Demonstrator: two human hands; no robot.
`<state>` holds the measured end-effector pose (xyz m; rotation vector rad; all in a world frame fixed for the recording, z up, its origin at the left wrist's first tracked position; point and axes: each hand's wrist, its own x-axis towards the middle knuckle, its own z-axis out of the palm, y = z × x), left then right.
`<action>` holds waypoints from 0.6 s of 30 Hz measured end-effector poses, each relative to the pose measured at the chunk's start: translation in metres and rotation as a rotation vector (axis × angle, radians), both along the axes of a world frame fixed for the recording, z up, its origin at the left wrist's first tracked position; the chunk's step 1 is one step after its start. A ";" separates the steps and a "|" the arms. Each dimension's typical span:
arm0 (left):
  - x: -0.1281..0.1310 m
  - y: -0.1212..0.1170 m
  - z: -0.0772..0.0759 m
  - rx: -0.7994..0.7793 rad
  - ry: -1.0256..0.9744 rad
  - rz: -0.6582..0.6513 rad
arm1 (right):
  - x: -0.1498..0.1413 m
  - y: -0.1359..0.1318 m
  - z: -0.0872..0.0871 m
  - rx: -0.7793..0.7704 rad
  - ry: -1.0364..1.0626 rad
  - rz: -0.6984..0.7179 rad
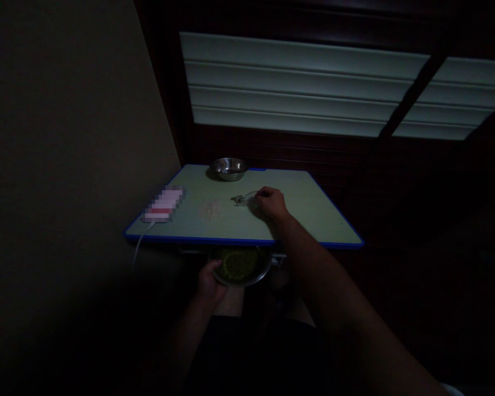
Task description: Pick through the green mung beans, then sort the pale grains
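The large bowl (247, 284) is held below the near edge of the surface (309, 220), left of that edge's middle, with green grains (237, 264) inside. Its rim is gripped at the left by the left hand (210, 283), the thumb being laid over the inner side. Above the middle of the surface, the grip of the right hand (273, 204) appears closed in a pinch on the pale piece (248, 198); dark bits (238, 201) are scattered just beside its left side. A pale patch (210, 210) is seen farther left. The small bowl (229, 177) is set upright by the far edge, toward the far left corner; a blurred device (164, 204) with a cable (137, 250) is placed along the left edge.

The large bowl is judged stiff and fairly weighty, its load loose and easily spilled by tilting; it is best taken by the rim with the base supported. The pale piece is judged light and thin, best pinched at its edge.

The large bowl's far rim is hidden under the surface. The right fingertips are obscured, and the pale piece's full shape cannot be told in the dim light.
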<state>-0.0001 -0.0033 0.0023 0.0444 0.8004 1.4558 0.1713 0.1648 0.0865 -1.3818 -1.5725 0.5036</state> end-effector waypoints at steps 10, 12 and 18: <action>0.000 0.000 0.004 -0.023 -0.005 -0.012 | 0.000 -0.002 0.001 -0.009 0.008 0.012; 0.001 0.000 0.005 -0.033 -0.001 -0.009 | 0.000 -0.002 0.000 -0.006 0.026 0.025; 0.000 0.001 0.001 -0.032 -0.019 -0.004 | -0.001 -0.003 0.002 -0.030 0.022 0.024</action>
